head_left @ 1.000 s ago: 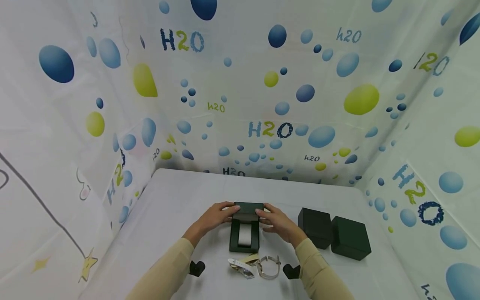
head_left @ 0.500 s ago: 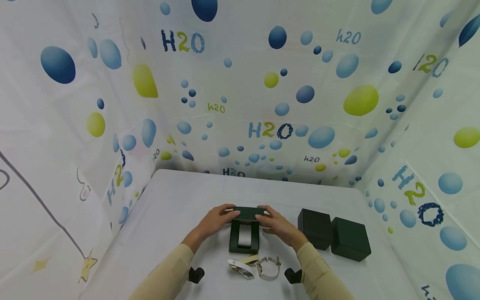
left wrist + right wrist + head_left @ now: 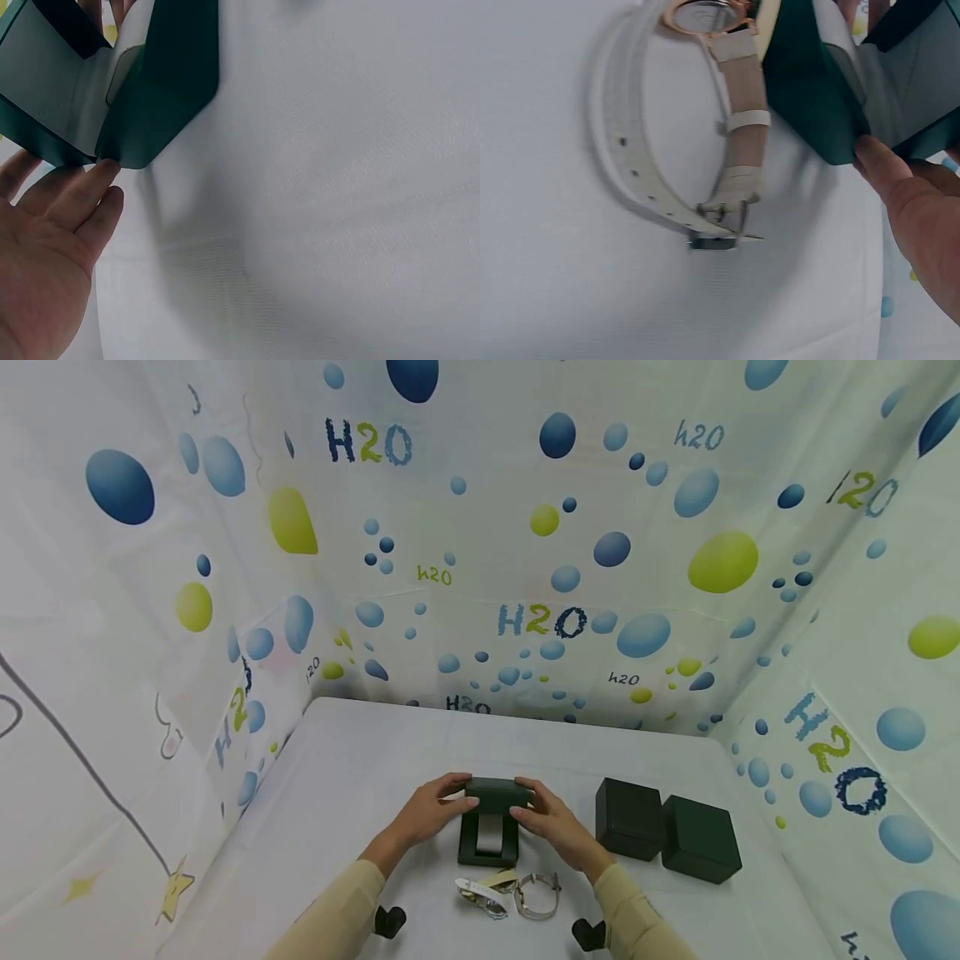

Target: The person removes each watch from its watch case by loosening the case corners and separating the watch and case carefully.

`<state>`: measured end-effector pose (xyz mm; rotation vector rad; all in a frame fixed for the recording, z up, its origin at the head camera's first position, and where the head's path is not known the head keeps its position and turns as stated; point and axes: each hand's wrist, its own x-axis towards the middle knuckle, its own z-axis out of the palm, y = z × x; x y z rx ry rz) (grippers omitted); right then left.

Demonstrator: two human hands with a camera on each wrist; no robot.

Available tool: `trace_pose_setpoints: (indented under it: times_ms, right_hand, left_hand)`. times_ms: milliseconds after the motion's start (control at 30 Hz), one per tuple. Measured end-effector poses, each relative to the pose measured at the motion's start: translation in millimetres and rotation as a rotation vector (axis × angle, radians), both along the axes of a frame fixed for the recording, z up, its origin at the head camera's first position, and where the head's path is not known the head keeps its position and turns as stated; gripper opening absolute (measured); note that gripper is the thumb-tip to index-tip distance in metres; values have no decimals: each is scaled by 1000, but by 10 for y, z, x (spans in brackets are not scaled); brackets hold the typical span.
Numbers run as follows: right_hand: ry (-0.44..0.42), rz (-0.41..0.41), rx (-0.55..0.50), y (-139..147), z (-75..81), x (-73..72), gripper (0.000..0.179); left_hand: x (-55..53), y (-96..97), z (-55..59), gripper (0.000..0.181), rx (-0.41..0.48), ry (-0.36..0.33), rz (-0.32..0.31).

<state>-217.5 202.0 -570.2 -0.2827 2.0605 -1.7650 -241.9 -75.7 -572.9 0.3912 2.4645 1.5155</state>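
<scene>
A dark green watch box stands partly open on the white table, its lid tilted over the base. Inside the base is a white cushion. My left hand holds the lid's left side, thumb on the front and fingers behind; my right hand grips the right side the same way. Seen from the left wrist, fingertips touch the box near its hinge. Just in front of the box lie a wristwatch with a pale strap and a second, round-looped watch.
To the right, a black box and a dark green box stand side by side, both closed. Small black pieces sit by the wrists. Behind the table hangs a white curtain with blue and green dots.
The lid has swung forward and down toward the base, both hands moving with it and slightly nearer. The watches and the two boxes on the right have stayed put.
</scene>
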Motion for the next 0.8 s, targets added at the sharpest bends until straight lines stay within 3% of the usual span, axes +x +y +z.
trace_pose_setpoints:
  times_ms: [367, 800]
  right_hand:
    - [29, -36, -2, -11, -61, 46, 71]
    - [33, -53, -24, -7, -122, 83, 70]
  left_hand:
    - [31, -18, -63, 66, 81, 11, -48]
    - [48, -23, -93, 62, 108, 12, -75]
